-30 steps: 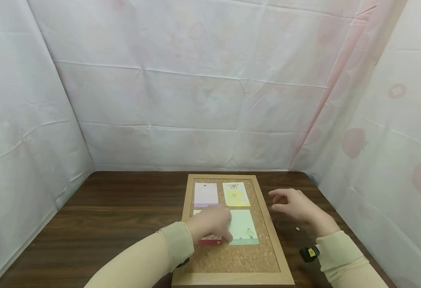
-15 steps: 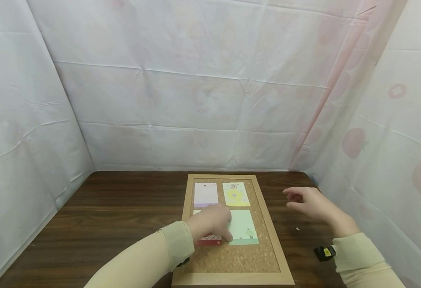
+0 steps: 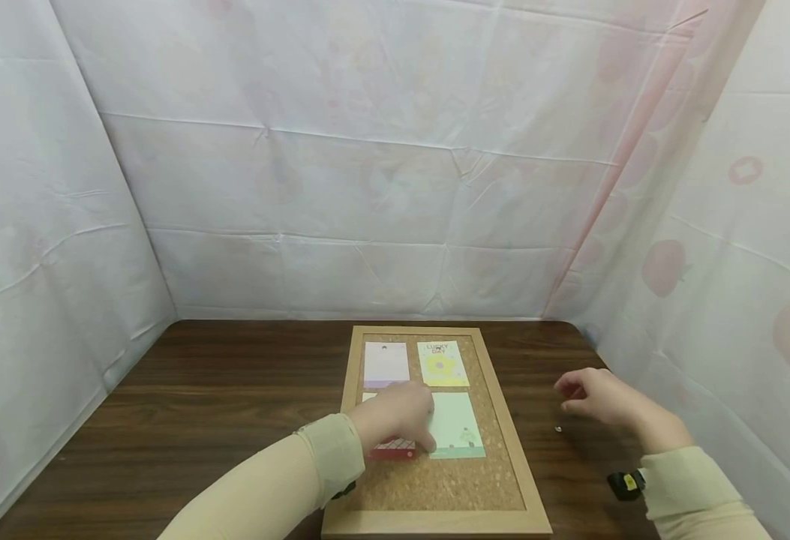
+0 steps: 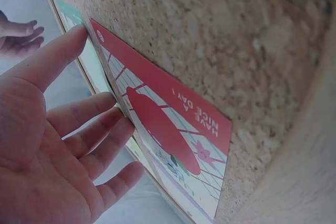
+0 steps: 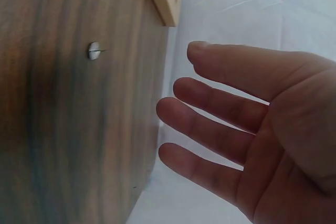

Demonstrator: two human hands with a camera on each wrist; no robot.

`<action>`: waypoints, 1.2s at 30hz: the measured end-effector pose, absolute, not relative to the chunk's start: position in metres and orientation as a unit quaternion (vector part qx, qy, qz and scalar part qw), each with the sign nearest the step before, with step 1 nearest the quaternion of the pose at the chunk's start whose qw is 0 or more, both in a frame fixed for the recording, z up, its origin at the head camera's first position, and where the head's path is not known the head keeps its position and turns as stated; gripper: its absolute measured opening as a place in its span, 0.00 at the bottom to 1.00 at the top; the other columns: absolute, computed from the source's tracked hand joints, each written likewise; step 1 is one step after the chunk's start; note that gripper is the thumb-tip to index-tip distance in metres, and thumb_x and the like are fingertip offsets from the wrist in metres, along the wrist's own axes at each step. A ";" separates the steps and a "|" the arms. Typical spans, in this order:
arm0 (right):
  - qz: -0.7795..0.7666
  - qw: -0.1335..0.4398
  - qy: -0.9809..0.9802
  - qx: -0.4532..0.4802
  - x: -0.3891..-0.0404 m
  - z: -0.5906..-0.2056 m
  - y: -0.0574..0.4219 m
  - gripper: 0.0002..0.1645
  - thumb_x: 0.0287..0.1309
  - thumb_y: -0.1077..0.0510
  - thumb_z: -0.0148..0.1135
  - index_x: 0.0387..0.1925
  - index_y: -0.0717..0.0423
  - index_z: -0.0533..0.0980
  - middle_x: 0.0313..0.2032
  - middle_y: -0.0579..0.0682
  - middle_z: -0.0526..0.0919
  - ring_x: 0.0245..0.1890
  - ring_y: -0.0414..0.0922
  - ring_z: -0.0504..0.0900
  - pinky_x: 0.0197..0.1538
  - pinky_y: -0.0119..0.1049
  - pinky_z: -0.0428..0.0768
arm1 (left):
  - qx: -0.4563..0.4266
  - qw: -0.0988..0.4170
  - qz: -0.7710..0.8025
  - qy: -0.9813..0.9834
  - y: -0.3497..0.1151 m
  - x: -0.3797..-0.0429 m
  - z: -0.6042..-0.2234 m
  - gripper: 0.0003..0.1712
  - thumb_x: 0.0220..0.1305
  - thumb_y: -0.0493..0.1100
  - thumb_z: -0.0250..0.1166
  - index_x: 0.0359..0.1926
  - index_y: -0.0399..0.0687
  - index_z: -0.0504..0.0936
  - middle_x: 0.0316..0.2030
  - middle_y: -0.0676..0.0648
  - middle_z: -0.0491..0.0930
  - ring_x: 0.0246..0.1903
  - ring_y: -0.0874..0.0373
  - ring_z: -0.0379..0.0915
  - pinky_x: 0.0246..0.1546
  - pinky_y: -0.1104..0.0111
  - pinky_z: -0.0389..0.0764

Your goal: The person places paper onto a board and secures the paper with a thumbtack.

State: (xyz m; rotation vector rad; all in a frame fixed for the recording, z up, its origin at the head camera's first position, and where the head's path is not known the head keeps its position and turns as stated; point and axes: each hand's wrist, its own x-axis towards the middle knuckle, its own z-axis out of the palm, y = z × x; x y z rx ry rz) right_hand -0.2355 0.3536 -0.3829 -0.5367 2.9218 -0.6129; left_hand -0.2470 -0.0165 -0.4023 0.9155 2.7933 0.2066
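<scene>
My left hand (image 3: 398, 414) rests over the lower cards on the corkboard (image 3: 449, 487), its fingertips on the mint-green card (image 3: 458, 424) and beside the red-edged card (image 4: 173, 116). That red card reads "HAVE A NICE DAY", and in the head view the hand partly covers it. To the right of the board, my right hand (image 3: 593, 394) hovers over the table with relaxed fingers and nothing in them. A thumbtack (image 5: 94, 51) lies on the wood near it, its pin sticking out sideways in the right wrist view.
Above the left hand, a white card with a purple edge (image 3: 385, 364) and a yellow "LUCKY DAY" card (image 3: 443, 364) are on the board. The dark wooden table (image 3: 232, 405) meets white curtains (image 3: 367, 187) at the back and sides.
My right hand has moved right, away from the board, and a little toward the near side, close to the thumbtack. The left hand has stayed in place.
</scene>
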 end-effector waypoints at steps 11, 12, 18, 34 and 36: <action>-0.177 0.091 0.962 -0.187 -0.236 -0.404 0.354 0.08 0.52 0.62 0.75 0.34 0.54 0.83 0.33 0.42 0.83 0.34 0.40 0.80 0.36 0.40 0.79 | 0.309 0.098 0.070 0.943 -0.017 -0.248 -0.402 0.21 0.44 0.59 0.83 0.29 0.52 0.86 0.21 0.59 0.76 0.23 0.62 0.68 0.28 0.68 0.73; -0.176 0.093 0.963 -0.183 -0.236 -0.405 0.353 0.08 0.52 0.63 0.76 0.33 0.53 0.83 0.32 0.41 0.83 0.34 0.40 0.79 0.36 0.40 0.79 | 0.310 0.098 0.070 0.943 -0.017 -0.249 -0.402 0.21 0.44 0.60 0.82 0.29 0.53 0.86 0.21 0.59 0.76 0.23 0.62 0.68 0.28 0.68 0.73; -0.173 0.102 0.964 -0.173 -0.236 -0.409 0.350 0.08 0.53 0.63 0.76 0.30 0.50 0.82 0.31 0.39 0.80 0.32 0.40 0.76 0.36 0.40 0.77 | 0.308 0.101 0.069 0.944 -0.017 -0.249 -0.401 0.22 0.44 0.60 0.83 0.33 0.52 0.88 0.24 0.59 0.77 0.25 0.62 0.70 0.30 0.68 0.75; -0.160 0.104 0.964 -0.184 -0.236 -0.415 0.346 0.13 0.59 0.64 0.70 0.24 0.46 0.78 0.22 0.37 0.74 0.23 0.36 0.70 0.27 0.34 0.71 | 0.312 0.102 0.075 0.942 -0.016 -0.249 -0.401 0.21 0.44 0.60 0.83 0.31 0.51 0.88 0.22 0.59 0.77 0.24 0.62 0.70 0.29 0.69 0.74; -0.160 0.096 0.965 -0.183 -0.237 -0.415 0.345 0.13 0.60 0.65 0.69 0.24 0.47 0.78 0.22 0.38 0.74 0.23 0.36 0.70 0.27 0.34 0.71 | 0.312 0.101 0.074 0.942 -0.016 -0.249 -0.401 0.22 0.43 0.60 0.83 0.31 0.51 0.88 0.22 0.59 0.77 0.24 0.62 0.70 0.29 0.69 0.74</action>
